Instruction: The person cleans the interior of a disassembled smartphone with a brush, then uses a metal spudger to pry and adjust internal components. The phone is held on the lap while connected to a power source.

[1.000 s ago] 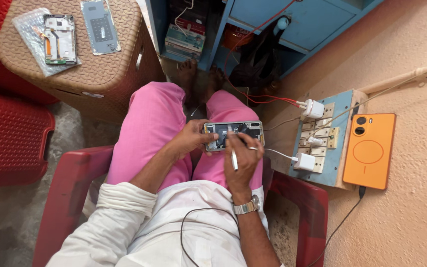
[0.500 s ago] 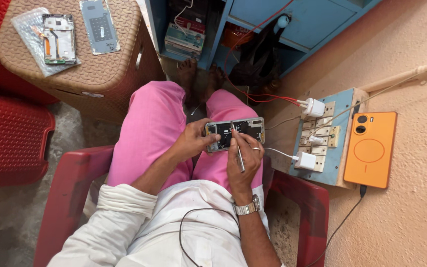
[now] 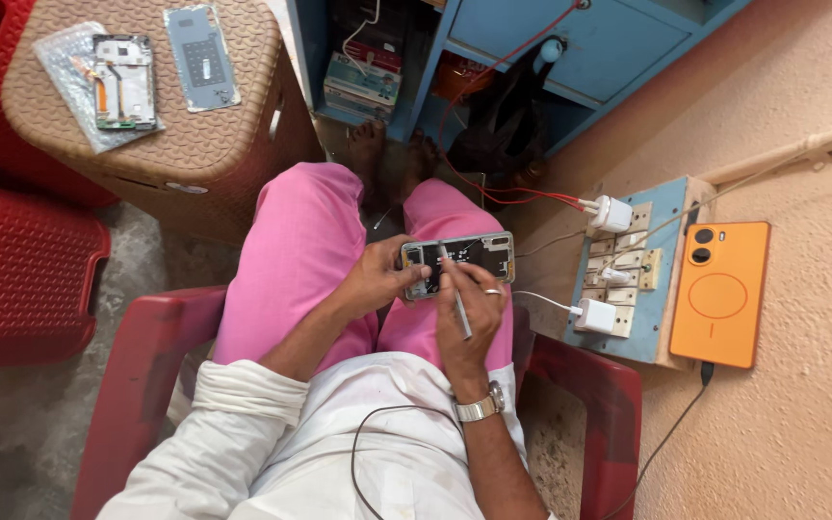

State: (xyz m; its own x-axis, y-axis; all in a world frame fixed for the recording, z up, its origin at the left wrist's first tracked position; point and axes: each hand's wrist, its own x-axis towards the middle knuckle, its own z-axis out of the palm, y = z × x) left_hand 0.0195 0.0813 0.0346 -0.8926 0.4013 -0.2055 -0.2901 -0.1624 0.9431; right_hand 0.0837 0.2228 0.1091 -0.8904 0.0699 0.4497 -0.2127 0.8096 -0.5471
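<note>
a person seated in a red plastic chair (image 3: 589,385) works on an opened phone (image 3: 457,263) held over the lap of pink trousers (image 3: 300,260). the left hand (image 3: 377,277) is curled around the phone's near end, fingers closed on its edge and thumb lying on top, keeping it level across the knees. the right hand (image 3: 469,313), just beside and slightly nearer the body, is closed in a pen-like pinch on a thin metal tool (image 3: 455,289), whose tip rests on the exposed inside of the phone; whether it is a screwdriver or tweezers cannot be told. a metal wristwatch (image 3: 479,404) sits on the right wrist.

to the right of the right hand, a blue switchboard (image 3: 671,279) on the wall carries two white chargers (image 3: 601,265), and an orange phone (image 3: 719,294) lies beyond it with a dark cable running from its lower end. ahead of the hands, past the person's bare feet, stands a blue cabinet (image 3: 570,39). well to the left of the left hand and farther away, a brown woven stool (image 3: 175,144) bears a stripped phone frame (image 3: 124,82) on a clear bag and a grey back cover (image 3: 202,58) beside it. red plastic furniture (image 3: 21,279) stands left of the chair.
</note>
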